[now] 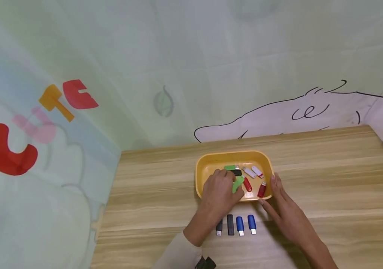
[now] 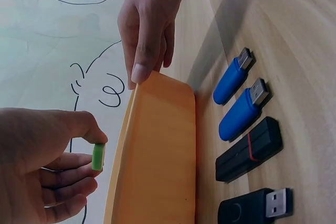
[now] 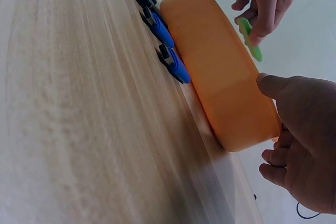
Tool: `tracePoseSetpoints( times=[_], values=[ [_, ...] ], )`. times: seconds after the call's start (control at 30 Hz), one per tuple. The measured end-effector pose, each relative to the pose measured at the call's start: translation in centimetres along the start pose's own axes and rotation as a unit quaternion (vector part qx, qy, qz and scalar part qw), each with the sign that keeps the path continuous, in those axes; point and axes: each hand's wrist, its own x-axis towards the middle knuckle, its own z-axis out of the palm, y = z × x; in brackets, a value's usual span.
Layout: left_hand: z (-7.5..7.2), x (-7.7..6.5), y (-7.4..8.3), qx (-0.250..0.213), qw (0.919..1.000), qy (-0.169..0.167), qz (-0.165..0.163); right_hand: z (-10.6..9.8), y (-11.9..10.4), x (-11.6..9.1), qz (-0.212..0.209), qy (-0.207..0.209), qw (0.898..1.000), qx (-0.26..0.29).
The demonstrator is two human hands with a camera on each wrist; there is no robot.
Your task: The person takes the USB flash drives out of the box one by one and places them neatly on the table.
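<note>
My left hand (image 1: 221, 190), over the left half of a yellow-orange plastic tray (image 1: 211, 157), pinches a flat light-green piece with a bumpy edge (image 1: 237, 184) between thumb and fingers. At the tray's near right corner, my right hand (image 1: 290, 218) grips the rim, thumb on the near side and fingers along the right wall. Inside the tray lie a green USB stick (image 1: 229, 167), a black one (image 1: 236, 172), a silver-white one (image 1: 249, 172), a white-and-red one (image 1: 258, 172), a red one (image 1: 247, 184) and a dark red one (image 1: 262, 189). The left hand hides part of the tray floor.
Before the tray, a row of USB sticks lies on the wooden table (image 1: 329, 168): a black one (image 1: 219, 225), a black one with a red stripe (image 2: 249, 149) and two blue ones, left (image 1: 240, 223) and right (image 1: 252, 222). A printed cloth (image 1: 211, 74) hangs behind the table.
</note>
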Motion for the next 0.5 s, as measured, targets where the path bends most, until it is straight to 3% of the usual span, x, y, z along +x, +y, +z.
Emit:
tracePoseSetpoints(
  times=[0.5],
  values=[
    [-0.1, -1.5, 1.4, -0.015, 0.9997, -0.006, -0.020, 0.2, 0.3, 0.0, -0.011, 0.009, 1.000, 0.006]
  ],
)
